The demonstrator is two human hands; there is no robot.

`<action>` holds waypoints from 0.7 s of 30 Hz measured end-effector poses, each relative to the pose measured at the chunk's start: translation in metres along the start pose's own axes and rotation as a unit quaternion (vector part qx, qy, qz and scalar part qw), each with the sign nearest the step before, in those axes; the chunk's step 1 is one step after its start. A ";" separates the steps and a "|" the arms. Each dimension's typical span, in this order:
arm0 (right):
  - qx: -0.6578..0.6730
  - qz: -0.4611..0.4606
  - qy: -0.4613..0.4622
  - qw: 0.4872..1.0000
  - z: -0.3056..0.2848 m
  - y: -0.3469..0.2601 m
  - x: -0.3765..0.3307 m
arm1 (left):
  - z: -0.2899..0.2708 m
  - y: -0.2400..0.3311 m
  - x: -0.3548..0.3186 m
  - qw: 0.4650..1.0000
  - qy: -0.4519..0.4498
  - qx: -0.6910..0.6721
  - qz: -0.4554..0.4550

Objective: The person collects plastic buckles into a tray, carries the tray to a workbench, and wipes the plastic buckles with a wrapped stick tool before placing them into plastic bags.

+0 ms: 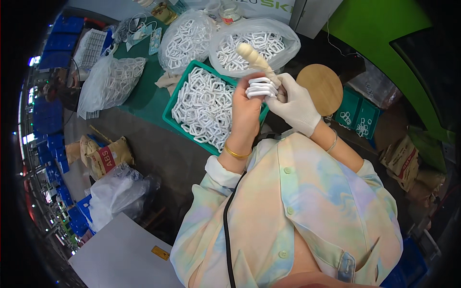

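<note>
My left hand (247,108), bare, is closed around a small stack of white plastic rings (261,88) with angular frame shapes. My right hand (296,103), in a white glove, is closed right beside the stack, its thumb and fingers at the stack's edge. From its fingers a cream, wrapped handle (253,56) slants up and to the left. The other end of that tool is hidden by the hands. Under and left of my hands stands a green crate (169,103) heaped with loose white rings (204,108).
Clear bags of white rings (187,41) (252,45) stand behind the crate, another bag (113,84) to the left. A round wooden stool top (320,90) and a green tray (357,108) with a few rings are at right. A grey panel (120,254) lies lower left.
</note>
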State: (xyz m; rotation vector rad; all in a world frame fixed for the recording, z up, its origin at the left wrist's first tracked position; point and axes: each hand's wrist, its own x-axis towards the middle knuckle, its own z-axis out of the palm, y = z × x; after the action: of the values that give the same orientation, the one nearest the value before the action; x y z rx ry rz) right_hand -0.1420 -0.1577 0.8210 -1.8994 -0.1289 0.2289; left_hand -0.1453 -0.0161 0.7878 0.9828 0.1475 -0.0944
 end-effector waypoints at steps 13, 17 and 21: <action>-0.166 -0.089 -0.046 0.981 -0.006 0.023 -0.021 | -0.022 0.011 0.013 0.986 0.055 -0.132 -0.081; -0.234 -0.090 -0.055 0.967 -0.011 0.037 -0.023 | -0.054 -0.004 0.026 0.890 -0.068 -0.404 -0.201; -0.057 -0.042 0.056 0.996 -0.001 0.021 -0.015 | -0.035 -0.010 0.018 0.845 -0.089 -0.469 -0.239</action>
State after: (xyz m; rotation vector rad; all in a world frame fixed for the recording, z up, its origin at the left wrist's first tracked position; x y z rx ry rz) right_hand -0.1571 -0.1684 0.8033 -2.0110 -0.1475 0.0590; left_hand -0.1321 0.0076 0.7578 -0.0705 0.2352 -0.5209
